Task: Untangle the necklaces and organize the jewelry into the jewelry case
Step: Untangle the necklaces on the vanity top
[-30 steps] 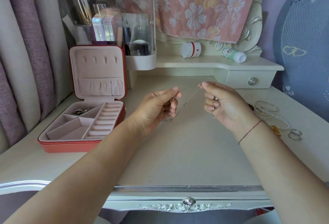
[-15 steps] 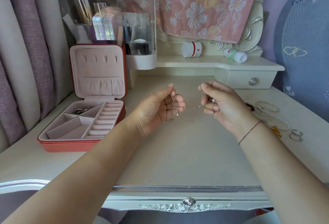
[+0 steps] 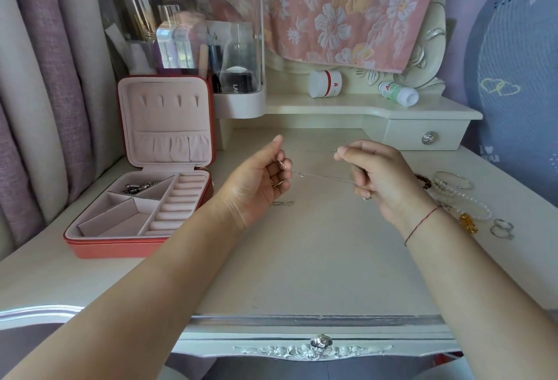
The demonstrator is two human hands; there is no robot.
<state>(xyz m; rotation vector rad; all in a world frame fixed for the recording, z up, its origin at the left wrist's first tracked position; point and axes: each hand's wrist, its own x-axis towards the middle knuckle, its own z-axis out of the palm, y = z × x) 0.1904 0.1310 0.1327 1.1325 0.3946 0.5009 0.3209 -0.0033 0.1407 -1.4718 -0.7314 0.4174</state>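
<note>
A thin silver necklace chain (image 3: 323, 175) stretches between my two hands above the dressing table. My left hand (image 3: 256, 182) pinches one end with curled fingers. My right hand (image 3: 374, 173) grips the other end, and a second faint strand runs from its fingertips toward the left thumb. A small silver loop of chain (image 3: 283, 203) lies on the table below my left hand. The red jewelry case (image 3: 145, 247) stands open at the left, with pink lining and a silver piece (image 3: 137, 188) in its back compartment.
Bracelets (image 3: 453, 182), a bead bracelet (image 3: 471, 207), a gold charm (image 3: 468, 222) and rings (image 3: 502, 227) lie at the right. A clear cosmetics box (image 3: 187, 32) stands behind the case. A jar (image 3: 324, 83) and a bottle (image 3: 398, 93) rest on the shelf (image 3: 362, 108).
My hands have moved apart, pulling the chain out into a taut, nearly level line. A small loop of chain now lies on the table below my left hand.
</note>
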